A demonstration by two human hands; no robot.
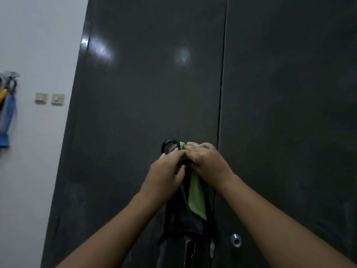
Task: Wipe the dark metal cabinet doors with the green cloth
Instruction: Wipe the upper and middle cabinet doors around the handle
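Two hands bunched together at mid-height on a dark cabinet: left hand [166,172] and right hand [207,161] touching, both closed on the green cloth [196,198] near the inner edge of the left cabinet door [146,84]. Green tail of the cloth hanging below the knuckles, lying over darker fabric [183,221] that droops from the same spot; whether one two-toned piece or two separate pieces, impossible to tell. Dark rounded fitting [169,145] peeking out just behind the fingers, possibly a hook or handle.

Likely trouble from here: cloth snagging on that fitting if pulled sideways rather than lifted clear; dark fabric dragged along with the green and dropped to the floor; grip slipping while the wad passes between hands, leaving too small a pad for wiping. Smears on the glossy metal also a risk if the cloth goes on crumpled.

Count: two hands, two cabinet doors with the right cabinet door [289,93] untouched, one vertical seam [222,84] between them, one green cloth, one round silver lock [236,240] low on the right door, two wall switches [49,99] on the pale wall [38,35], one cluster of hanging tools [7,113] at far left.
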